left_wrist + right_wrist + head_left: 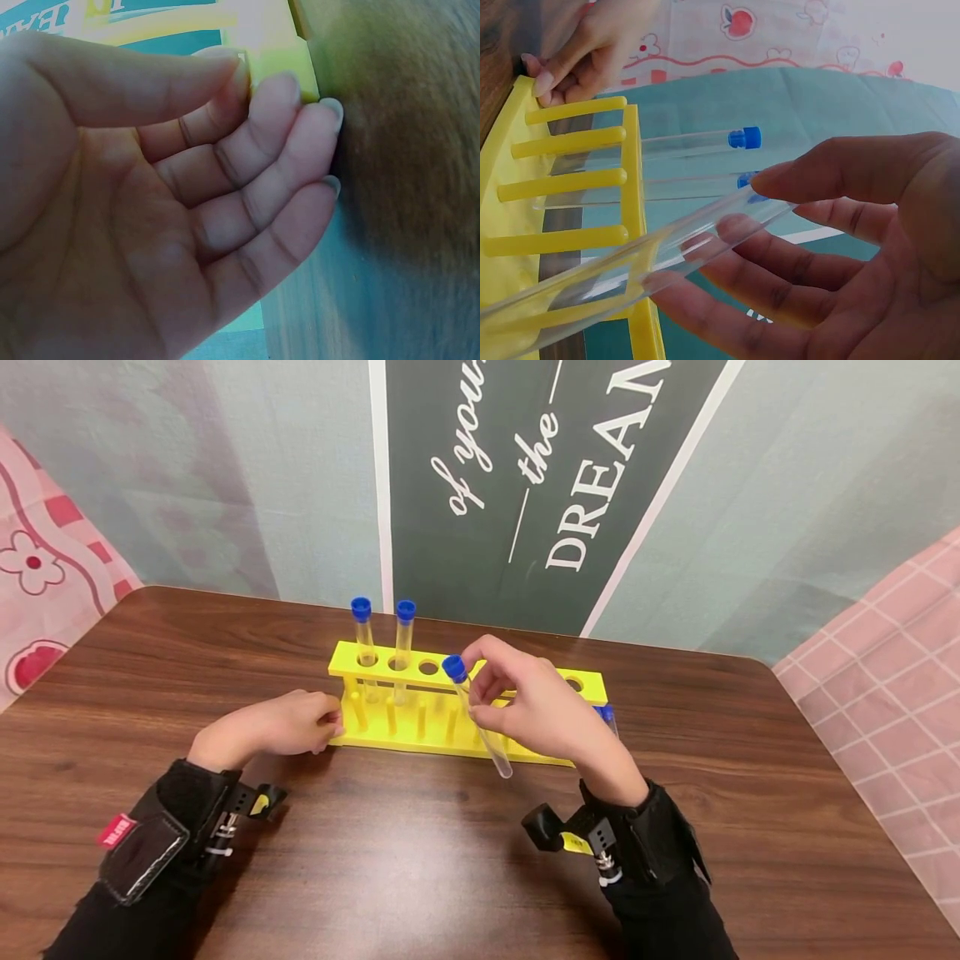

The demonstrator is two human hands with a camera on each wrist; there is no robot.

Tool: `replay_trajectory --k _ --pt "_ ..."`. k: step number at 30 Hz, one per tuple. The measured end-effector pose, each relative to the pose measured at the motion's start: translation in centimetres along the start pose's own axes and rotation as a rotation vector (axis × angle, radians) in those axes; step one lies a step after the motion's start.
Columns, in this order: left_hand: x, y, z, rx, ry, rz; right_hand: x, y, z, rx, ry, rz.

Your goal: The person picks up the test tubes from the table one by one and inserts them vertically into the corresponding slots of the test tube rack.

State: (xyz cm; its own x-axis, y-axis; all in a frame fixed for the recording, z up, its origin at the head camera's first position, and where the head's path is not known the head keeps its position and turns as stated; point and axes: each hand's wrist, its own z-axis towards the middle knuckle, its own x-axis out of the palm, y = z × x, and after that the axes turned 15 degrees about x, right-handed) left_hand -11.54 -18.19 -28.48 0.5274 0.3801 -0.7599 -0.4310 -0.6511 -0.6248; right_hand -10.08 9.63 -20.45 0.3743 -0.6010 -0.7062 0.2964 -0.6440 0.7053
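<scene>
A yellow test tube rack [435,742] stands on the wooden table, with two blue-capped test tubes, one tube [364,633] and another [404,633], upright in its left holes. At the rack's left end my left hand [288,722] pinches the edge of the base; the left wrist view shows thumb and fingertips against the yellow plastic [277,64]. My right hand [536,702] holds a clear test tube [491,745] with a blue cap in front of the rack. This tube tilts, cap up and to the left, between thumb and fingers, outside the holes.
Beyond the rack's right end lies a blue-capped tube [609,716], partly hidden by the rack and my right hand. A printed cloth backdrop [315,485] hangs behind the brown table [390,860].
</scene>
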Motion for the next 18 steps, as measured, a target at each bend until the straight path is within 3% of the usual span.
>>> replay_trajectory --k 18 --pt "-0.1 -0.1 -0.1 0.026 -0.004 0.02 -0.9 -0.2 1.9 -0.073 0.113 0.196"
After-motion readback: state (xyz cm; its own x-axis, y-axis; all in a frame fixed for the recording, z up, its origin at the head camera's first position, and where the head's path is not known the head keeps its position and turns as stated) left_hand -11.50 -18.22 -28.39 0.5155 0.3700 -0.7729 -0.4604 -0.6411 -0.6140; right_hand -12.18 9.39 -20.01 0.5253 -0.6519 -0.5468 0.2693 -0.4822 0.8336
